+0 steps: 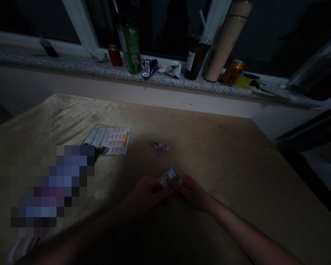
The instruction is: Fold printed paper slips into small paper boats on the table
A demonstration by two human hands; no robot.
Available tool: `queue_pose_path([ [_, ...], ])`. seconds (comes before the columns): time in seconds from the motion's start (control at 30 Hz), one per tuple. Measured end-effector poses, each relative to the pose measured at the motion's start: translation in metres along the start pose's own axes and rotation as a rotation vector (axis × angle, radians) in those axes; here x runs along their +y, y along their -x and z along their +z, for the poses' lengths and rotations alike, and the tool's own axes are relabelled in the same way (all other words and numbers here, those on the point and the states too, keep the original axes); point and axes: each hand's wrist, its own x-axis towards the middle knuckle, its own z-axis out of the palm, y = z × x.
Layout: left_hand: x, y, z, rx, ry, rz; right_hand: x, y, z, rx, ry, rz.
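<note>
Low over the near middle of the table, my left hand (151,191) and my right hand (191,191) both grip a small folded piece of printed paper (171,175). Its white face carries dark print, with orange and green patches. My fingers pinch it from either side, and its lower part is hidden behind them. Just beyond the hands lies a small folded paper boat (160,146). To the left are printed paper sheets (113,140) with rows of red print, partly overlapping. The light is dim, so fine folds cannot be made out.
A blurred-out bluish object (57,184) lies at the left of the table (223,147). Along the granite windowsill (162,79) stand a green bottle (132,48), a red jar (115,55), crumpled wrappers (149,68), a dark cup (195,59), a tall tube (227,40) and a gold can (234,71).
</note>
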Motion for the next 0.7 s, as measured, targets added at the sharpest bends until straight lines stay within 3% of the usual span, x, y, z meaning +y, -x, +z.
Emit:
queue_pose_path([
  [0.1,0.004,0.002,-0.001,0.029,-0.131,0.037,0.000,0.000,0.000,-0.019,0.024,-0.016],
  [0.23,0.006,0.004,-0.004,0.000,-0.090,0.034,-0.003,0.001,0.000,-0.028,0.054,-0.040],
  [0.7,-0.001,0.002,0.000,0.247,-0.196,0.081,-0.004,0.004,0.012,-0.043,-0.178,0.047],
])
